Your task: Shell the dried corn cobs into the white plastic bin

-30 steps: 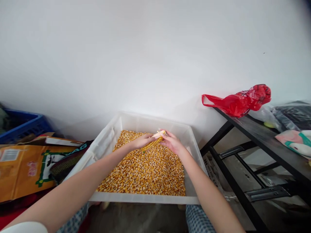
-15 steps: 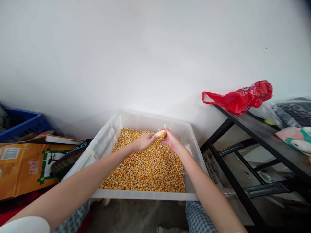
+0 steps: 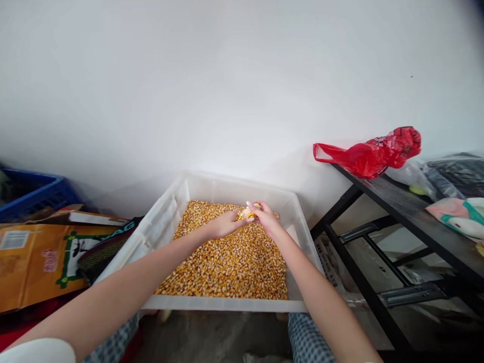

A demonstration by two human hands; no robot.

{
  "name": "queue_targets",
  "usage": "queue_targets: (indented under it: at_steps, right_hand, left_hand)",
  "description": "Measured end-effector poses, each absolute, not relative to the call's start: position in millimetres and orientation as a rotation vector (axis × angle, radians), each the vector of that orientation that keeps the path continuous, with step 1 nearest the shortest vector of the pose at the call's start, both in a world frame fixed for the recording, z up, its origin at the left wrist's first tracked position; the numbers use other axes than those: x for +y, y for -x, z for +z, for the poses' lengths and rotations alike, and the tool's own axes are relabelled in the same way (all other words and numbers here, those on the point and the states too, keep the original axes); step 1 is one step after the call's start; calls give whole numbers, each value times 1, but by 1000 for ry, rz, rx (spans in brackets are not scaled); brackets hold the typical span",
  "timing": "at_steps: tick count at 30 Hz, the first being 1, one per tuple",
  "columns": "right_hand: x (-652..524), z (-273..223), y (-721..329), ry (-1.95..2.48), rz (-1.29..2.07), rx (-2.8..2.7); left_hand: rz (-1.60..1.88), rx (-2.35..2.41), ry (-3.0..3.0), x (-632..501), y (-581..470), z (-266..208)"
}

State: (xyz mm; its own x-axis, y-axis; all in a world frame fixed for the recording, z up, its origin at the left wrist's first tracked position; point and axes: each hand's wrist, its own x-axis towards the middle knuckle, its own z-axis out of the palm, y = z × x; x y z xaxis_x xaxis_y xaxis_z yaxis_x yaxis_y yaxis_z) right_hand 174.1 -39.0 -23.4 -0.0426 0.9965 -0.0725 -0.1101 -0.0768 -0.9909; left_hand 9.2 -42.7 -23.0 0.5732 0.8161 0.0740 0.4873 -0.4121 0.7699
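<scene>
The bare left forearm (image 3: 128, 283) and right forearm (image 3: 313, 275) stretch forward and converge, the left hand (image 3: 227, 224) angled inward and the right hand (image 3: 267, 219) curled toward it, the two close together.

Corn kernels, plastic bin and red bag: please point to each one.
Corn kernels (image 3: 230, 267): head view, middle of the pile.
Plastic bin (image 3: 227, 303): head view, near rim.
Red bag (image 3: 367, 158): head view, crumpled middle.

Red plastic bag (image 3: 372, 155) on black table (image 3: 406, 201), blue crate (image 3: 49, 187) at left, orange cardboard box (image 3: 32, 269) near it.
</scene>
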Motion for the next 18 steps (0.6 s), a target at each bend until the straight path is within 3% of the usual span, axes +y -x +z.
queue_targets:
  at_steps: [9, 18]
  right_hand:
    - [-39, -16, -192, 970, 1603, -1218]
    - [-44, -25, -168, 1204, 1180, -1267]
  left_hand:
    - [637, 1032, -1951, -37, -6, -27]
    - [647, 1000, -1993, -42, -3, -18]
